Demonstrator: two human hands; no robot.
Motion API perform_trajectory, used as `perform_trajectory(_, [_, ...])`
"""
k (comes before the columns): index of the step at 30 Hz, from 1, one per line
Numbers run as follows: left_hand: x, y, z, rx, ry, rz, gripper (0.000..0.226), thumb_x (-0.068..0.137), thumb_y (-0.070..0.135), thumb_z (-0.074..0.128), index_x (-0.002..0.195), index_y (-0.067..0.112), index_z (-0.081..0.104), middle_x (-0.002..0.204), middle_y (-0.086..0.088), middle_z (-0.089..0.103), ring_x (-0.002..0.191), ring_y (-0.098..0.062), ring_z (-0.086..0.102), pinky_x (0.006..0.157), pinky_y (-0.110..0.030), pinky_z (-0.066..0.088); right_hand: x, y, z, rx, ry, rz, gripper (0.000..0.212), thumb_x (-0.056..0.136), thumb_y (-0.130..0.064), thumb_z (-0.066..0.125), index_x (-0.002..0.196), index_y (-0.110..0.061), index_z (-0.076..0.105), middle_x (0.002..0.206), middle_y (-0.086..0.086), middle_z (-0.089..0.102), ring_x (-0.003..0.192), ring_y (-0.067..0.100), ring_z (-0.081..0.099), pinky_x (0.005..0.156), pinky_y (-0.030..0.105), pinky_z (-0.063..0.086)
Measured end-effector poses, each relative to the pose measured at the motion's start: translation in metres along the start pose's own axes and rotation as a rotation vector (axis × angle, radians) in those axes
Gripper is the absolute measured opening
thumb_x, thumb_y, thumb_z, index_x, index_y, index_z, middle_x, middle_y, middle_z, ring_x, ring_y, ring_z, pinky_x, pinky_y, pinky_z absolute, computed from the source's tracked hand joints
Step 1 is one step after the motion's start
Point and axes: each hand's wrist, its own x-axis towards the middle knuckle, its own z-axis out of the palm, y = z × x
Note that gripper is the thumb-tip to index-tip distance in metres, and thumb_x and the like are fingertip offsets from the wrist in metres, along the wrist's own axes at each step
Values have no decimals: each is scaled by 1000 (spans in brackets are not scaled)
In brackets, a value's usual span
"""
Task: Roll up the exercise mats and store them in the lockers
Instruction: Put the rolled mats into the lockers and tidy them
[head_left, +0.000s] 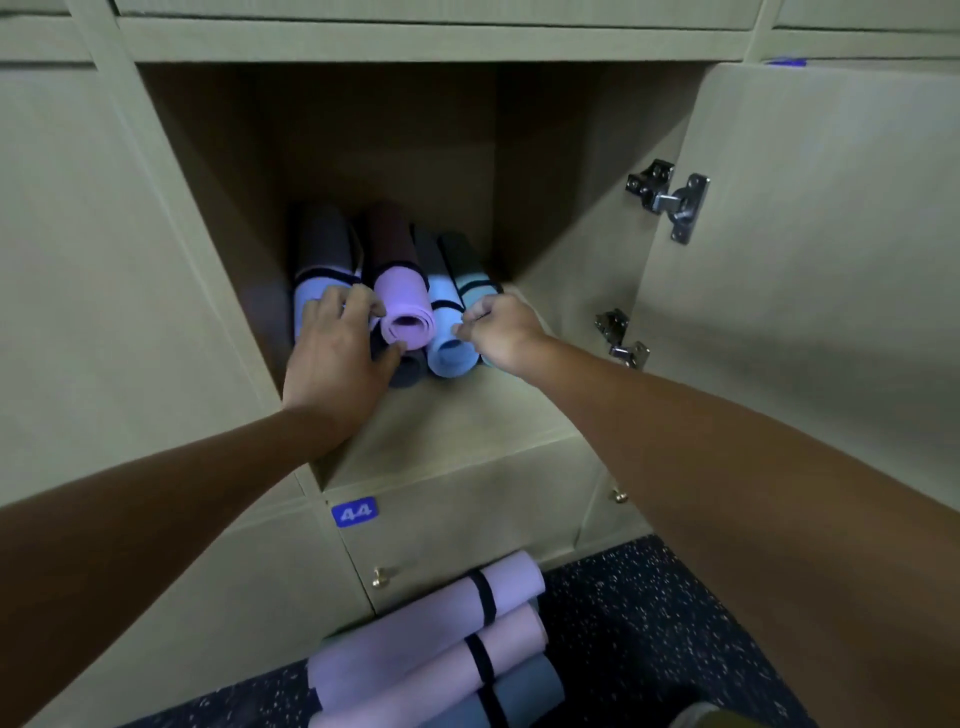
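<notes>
while mats sit stacked: purple mat (402, 312) atop, center frame
left hand (337, 353): spread, pressing rolls
right hand (501, 332): pinching blue mat (449, 345)
risk: top roll may slide out

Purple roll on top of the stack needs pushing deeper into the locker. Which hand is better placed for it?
Left, probably. The left hand already rests against the purple mat, thumb under its rolled end. The right hand is busy at the light blue mat and teal mat.

Gym: numbered lockers (467, 457), speckled floor (649, 623)
</notes>
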Motion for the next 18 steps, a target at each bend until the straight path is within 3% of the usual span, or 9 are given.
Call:
perform_trajectory(2, [-20,8,2,-24,-22,34,36,85,20,78,113,11,57,116,-13,54,109,-36,48,86,-49,46,-22,16,-9,27,-15,23,15,88,-20,78,97,-13,67,91,2,65,83,17,59,74,22,42])
perform_trajectory(7, [-70,21,14,-17,-95,84,35,83,19,78,110,7,58,109,-16,55,101,-39,51,83,-48,44,-68,51,-20,49,-64,72,25,84,-23,82,106,-17,73,105,-1,73,92,16,66,88,22,50])
perform_trajectory(10, [-98,28,25,-43,-155,89,35,83,19,78,110,8,57,111,-17,55,100,-39,52,83,-48,45,-96,75,-14,89,-74,103,17,81,-17,83,92,-24,71,96,-1,73,91,19,68,97,36,56])
perform_trajectory(13, [-128,35,44,-80,-238,58,35,83,19,78,109,8,58,112,-15,56,102,-39,53,85,-47,46,-122,108,0,84,-114,159,17,82,-10,80,94,-19,71,102,6,75,100,24,70,94,36,57])
perform_trajectory(16, [-157,38,72,-101,-328,47,36,81,20,80,108,10,58,111,-13,57,103,-38,54,83,-46,49,-141,150,17,100,-160,221,17,87,2,70,97,-12,71,107,9,73,100,22,68,78,21,53])
perform_trajectory(18, [-174,35,94,-93,-389,44,37,80,20,82,108,10,59,113,-12,58,104,-37,54,84,-45,50,-150,178,31,77,-195,257,20,88,-1,73,106,-8,71,110,7,71,100,18,65,80,19,48])
